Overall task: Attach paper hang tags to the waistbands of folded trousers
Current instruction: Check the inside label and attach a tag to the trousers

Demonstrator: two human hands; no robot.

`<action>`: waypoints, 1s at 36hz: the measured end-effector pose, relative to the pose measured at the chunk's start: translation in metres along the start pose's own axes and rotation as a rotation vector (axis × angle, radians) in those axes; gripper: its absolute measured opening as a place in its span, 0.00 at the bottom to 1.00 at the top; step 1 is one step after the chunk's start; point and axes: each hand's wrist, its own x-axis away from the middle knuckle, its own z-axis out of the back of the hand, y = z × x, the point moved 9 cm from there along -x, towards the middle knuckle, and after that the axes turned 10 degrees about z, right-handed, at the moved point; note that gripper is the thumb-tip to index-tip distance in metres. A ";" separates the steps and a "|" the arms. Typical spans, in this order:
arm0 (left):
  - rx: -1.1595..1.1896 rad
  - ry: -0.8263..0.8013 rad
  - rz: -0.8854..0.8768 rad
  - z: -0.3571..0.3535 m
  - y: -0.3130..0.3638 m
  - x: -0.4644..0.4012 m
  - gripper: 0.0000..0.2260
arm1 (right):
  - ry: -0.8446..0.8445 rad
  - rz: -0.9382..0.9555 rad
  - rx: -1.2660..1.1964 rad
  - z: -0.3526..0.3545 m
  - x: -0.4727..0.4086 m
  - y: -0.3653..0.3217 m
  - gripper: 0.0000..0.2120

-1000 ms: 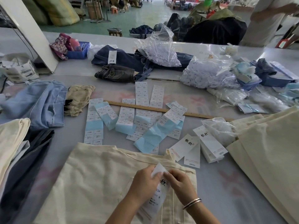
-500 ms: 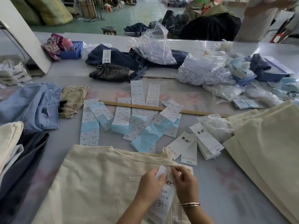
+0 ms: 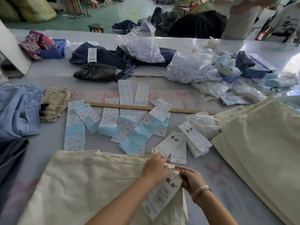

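Both of my hands are busy at the waistband corner of the cream trousers (image 3: 90,184) lying folded in front of me. My left hand (image 3: 155,167) pinches the waistband edge, fingers curled onto the cloth, and my right hand (image 3: 190,177) pinches the top of the hang tag (image 3: 164,194), which lies on the trousers just below that corner with its printed face up.

To do this step well, I judge I should hold the waistband taut and steady with the left while the right works the tag's top end to the fabric, keeping the tag flat so it hangs straight and its print faces outward. The fixing point should stay right at the waistband edge, not drift down onto the leg.

What joins tag to cloth I cannot make out: any string, pin or loop is lost between my fingertips. The small print on the tag is too blurred to read. The near end of the trousers runs out of view at the bottom.

Beyond the trousers' far edge lie more spare tags (image 3: 174,144), and past those the sticker sheets (image 3: 108,117) and a wooden ruler (image 3: 146,108). To the right of the trousers sits a stack of cream trousers (image 3: 263,143), cut off at the picture's side.
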 end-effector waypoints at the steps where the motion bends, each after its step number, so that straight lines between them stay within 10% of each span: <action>1: -0.041 -0.018 -0.020 -0.003 0.004 -0.005 0.13 | -0.016 -0.004 0.022 0.001 0.000 0.001 0.12; 8: -0.307 -0.133 -0.083 -0.020 0.015 -0.019 0.12 | -0.058 0.081 0.293 0.008 -0.004 -0.008 0.11; 26: 0.269 -0.069 0.056 -0.005 -0.014 -0.005 0.08 | 0.171 0.308 0.634 -0.008 -0.016 -0.013 0.10; 36: 0.331 -0.304 0.142 -0.012 -0.012 -0.013 0.12 | 0.098 0.498 0.755 -0.016 -0.007 -0.016 0.09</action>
